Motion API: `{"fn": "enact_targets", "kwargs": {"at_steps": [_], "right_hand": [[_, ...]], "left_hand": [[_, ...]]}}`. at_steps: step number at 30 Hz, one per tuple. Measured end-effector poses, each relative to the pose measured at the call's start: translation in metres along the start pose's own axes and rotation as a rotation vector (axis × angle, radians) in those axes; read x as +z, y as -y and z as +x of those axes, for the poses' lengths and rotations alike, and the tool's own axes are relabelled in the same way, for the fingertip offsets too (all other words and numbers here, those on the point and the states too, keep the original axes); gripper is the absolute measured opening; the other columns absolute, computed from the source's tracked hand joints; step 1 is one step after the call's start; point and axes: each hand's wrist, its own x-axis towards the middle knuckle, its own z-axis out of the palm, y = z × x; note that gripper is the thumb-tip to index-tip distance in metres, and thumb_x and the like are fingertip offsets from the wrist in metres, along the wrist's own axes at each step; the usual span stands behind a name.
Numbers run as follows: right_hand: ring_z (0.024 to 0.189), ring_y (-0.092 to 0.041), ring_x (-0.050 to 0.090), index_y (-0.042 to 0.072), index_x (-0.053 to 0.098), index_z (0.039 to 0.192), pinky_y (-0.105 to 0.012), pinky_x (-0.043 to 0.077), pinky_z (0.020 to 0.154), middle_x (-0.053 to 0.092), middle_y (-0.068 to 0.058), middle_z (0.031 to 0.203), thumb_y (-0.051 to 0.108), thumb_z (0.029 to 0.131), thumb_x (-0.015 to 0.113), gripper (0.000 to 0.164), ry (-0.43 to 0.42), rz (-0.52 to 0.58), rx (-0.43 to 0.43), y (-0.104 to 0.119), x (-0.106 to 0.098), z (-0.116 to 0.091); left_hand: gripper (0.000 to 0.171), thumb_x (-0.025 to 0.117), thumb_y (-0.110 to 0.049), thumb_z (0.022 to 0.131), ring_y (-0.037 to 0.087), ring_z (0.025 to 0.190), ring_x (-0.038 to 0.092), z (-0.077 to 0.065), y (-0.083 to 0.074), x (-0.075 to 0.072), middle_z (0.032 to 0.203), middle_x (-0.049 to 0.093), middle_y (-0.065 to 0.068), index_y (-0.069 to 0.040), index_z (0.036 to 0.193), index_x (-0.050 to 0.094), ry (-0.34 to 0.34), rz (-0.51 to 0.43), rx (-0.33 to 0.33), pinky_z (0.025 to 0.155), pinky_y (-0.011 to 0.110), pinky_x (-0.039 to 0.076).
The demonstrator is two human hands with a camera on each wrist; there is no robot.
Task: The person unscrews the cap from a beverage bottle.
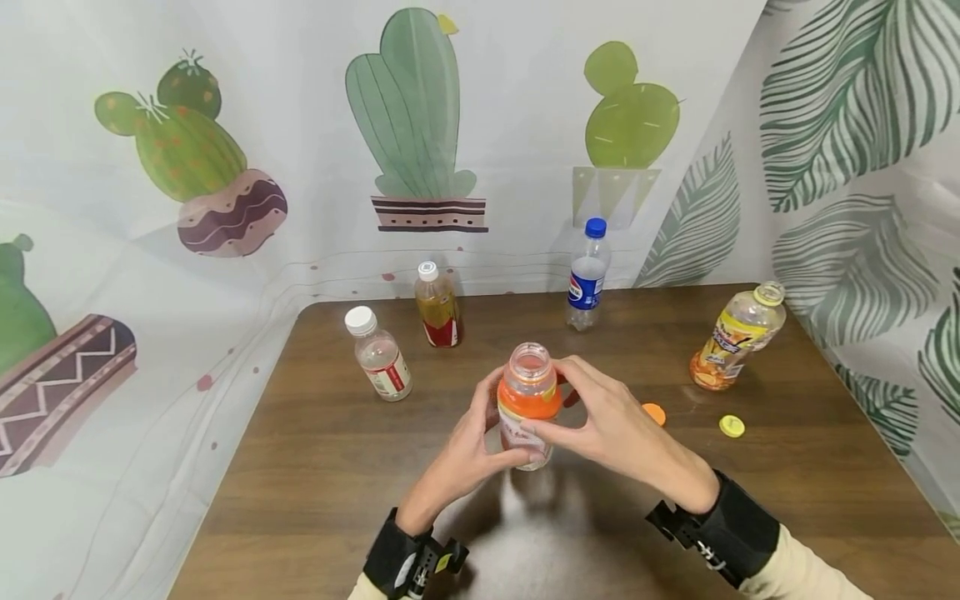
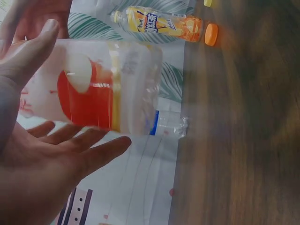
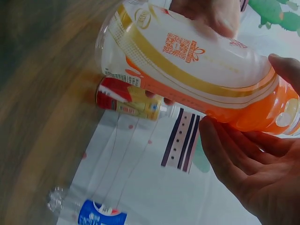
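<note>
A person's two hands grasp a clear plastic bottle [image 1: 529, 405] with an orange neck band and a white label, holding it just above the dark brown wooden bench [image 1: 315, 500], its uncovered mouth facing up. The fingers of the left hand [image 1: 468, 450] curl round one side, with the thumb across the front. The right hand [image 1: 617, 421] grips the other side higher up, its thumb pressing the label and its fingers round the orange band. The left wrist view shows a red apple on the label.

Beyond, a clear bottle with a white cap [image 1: 382, 358] stands at the left, near an amber bottle with a white cap [image 1: 439, 315]. A clear bottle with a blue cap and blue label [image 1: 587, 287] stands at the back. To the right is an uncapped clear bottle with a yellow-and-orange label [image 1: 729, 343]; a round orange cap [image 1: 655, 413] and a round yellow cap [image 1: 732, 427] lie near it.
</note>
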Motion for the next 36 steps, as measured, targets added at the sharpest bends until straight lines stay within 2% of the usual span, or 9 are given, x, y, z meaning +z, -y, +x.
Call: {"fn": "enact_targets", "kwargs": {"at_steps": [4,8,11,15,18,25,30,36], "right_hand": [[0.089,-0.009,0.061,0.011,0.058,0.125,-0.032,0.057,0.074,0.064,0.003,0.109,0.032,0.078,0.085,0.058,-0.041,-0.067,0.029,-0.013,-0.010,0.004],[0.087,-0.014,0.060,0.008,0.057,0.125,-0.035,0.055,0.072,0.064,-0.003,0.108,0.033,0.079,0.084,0.058,-0.065,-0.150,0.116,-0.033,-0.023,0.012],[0.087,-0.019,0.060,0.006,0.057,0.125,-0.037,0.053,0.072,0.063,-0.007,0.109,0.033,0.081,0.082,0.058,-0.088,-0.196,0.180,-0.049,-0.034,0.017],[0.088,-0.023,0.060,0.003,0.056,0.128,-0.037,0.051,0.073,0.062,-0.011,0.112,0.033,0.083,0.080,0.058,-0.142,-0.216,0.252,-0.073,-0.046,0.020],[0.087,-0.026,0.060,0.001,0.055,0.128,-0.038,0.049,0.072,0.062,-0.015,0.113,0.034,0.085,0.078,0.059,-0.164,-0.232,0.306,-0.089,-0.053,0.021],[0.095,-0.037,0.058,-0.006,0.050,0.131,-0.049,0.048,0.078,0.057,-0.024,0.119,0.033,0.089,0.073,0.062,-0.161,-0.241,0.399,-0.122,-0.058,0.014],[0.098,-0.041,0.056,-0.009,0.048,0.132,-0.052,0.046,0.080,0.055,-0.028,0.117,0.030,0.090,0.072,0.062,-0.167,-0.243,0.425,-0.138,-0.058,0.010],[0.105,-0.045,0.055,-0.011,0.046,0.133,-0.060,0.045,0.089,0.055,-0.031,0.119,0.030,0.090,0.073,0.065,-0.170,-0.234,0.446,-0.151,-0.056,0.006]], "left_hand": [[0.104,0.083,-0.020,0.081,0.026,0.144,0.038,-0.001,0.003,-0.003,0.156,0.038,0.009,-0.024,0.157,0.012,-0.017,-0.013,0.000,0.111,0.051,0.041],[0.101,0.081,-0.017,0.083,0.025,0.142,0.039,-0.002,0.006,-0.006,0.151,0.043,0.008,-0.021,0.157,0.012,-0.029,-0.020,-0.002,0.109,0.050,0.043],[0.100,0.080,-0.018,0.085,0.021,0.141,0.041,-0.004,0.008,-0.008,0.150,0.044,0.003,-0.026,0.157,0.011,-0.020,-0.016,-0.018,0.108,0.046,0.045],[0.099,0.079,-0.020,0.086,0.023,0.139,0.044,-0.005,0.009,-0.010,0.147,0.046,0.003,-0.027,0.157,0.011,-0.006,-0.004,-0.027,0.107,0.044,0.046],[0.099,0.079,-0.019,0.086,0.023,0.136,0.047,-0.006,0.011,-0.011,0.145,0.047,0.004,-0.022,0.157,0.011,-0.001,0.005,-0.031,0.107,0.044,0.047],[0.097,0.078,-0.021,0.086,0.018,0.136,0.047,-0.007,0.014,-0.013,0.145,0.048,0.002,-0.028,0.156,0.012,0.008,0.026,-0.043,0.106,0.043,0.047],[0.095,0.078,-0.020,0.087,0.018,0.135,0.048,-0.007,0.015,-0.014,0.143,0.049,0.004,-0.025,0.156,0.013,0.007,0.040,-0.027,0.105,0.044,0.048],[0.095,0.078,-0.018,0.087,0.019,0.133,0.050,-0.006,0.014,-0.015,0.142,0.050,0.004,-0.032,0.155,0.014,0.003,0.050,-0.026,0.104,0.043,0.049]]}}
